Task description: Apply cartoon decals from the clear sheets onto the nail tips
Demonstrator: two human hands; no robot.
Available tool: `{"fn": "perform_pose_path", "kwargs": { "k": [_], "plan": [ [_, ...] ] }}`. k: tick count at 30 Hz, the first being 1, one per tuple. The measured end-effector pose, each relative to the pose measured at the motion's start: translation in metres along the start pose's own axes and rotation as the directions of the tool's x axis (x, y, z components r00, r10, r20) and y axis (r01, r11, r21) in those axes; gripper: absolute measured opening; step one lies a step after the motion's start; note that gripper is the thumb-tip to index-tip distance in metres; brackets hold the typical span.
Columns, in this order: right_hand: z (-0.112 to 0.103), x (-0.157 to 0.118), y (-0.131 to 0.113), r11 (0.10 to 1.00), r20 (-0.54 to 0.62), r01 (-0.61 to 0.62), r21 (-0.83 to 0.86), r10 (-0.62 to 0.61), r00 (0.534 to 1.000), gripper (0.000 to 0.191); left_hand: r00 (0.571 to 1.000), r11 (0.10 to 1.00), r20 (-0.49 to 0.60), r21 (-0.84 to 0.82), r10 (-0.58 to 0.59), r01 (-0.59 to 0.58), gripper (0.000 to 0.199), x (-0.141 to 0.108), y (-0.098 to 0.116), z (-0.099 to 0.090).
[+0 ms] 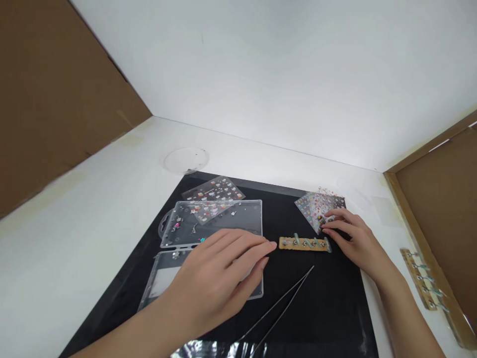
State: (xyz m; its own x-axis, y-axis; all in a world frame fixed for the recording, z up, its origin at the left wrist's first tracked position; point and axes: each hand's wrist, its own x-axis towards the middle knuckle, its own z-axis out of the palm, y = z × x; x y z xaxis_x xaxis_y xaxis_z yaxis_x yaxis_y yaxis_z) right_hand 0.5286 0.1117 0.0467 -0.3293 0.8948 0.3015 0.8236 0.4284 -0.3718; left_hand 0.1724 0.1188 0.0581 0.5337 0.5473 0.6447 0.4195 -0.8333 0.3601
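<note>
My left hand hovers over the right side of a clear hinged plastic case. Its fingers are loosely stretched, with a gap between thumb and forefinger. The forefinger's tip is beside the left end of a tan strip, which carries pale green nail tips on small round mounts. Past the strip's right end, my right hand pinches at a small dark, speckled piece on the lower edge of a patterned sticker sheet. Its exact kind is too small to tell. Small shiny charms lie inside the case.
Metal tweezers lie on the black mat. Another clear sticker sheet lies partly behind the case. A round transparent disc is at the back left. Another strip with nail tips lies by the right cardboard wall.
</note>
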Motion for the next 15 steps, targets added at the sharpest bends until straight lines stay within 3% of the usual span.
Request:
{"fn": "perform_pose_path", "kwargs": {
  "k": [7,15],
  "plan": [
    [-0.024,0.003,-0.014,0.987,-0.031,0.005,0.159,-0.001,1.0,0.01,1.0,1.0,-0.012,0.006,-0.004,0.004,0.02,-0.001,0.0,-0.001],
    [-0.033,0.004,-0.026,0.966,0.06,0.029,0.258,-0.045,0.997,0.016,1.0,1.0,0.002,0.014,-0.005,0.005,0.019,0.0,0.0,-0.001]
  ]
}}
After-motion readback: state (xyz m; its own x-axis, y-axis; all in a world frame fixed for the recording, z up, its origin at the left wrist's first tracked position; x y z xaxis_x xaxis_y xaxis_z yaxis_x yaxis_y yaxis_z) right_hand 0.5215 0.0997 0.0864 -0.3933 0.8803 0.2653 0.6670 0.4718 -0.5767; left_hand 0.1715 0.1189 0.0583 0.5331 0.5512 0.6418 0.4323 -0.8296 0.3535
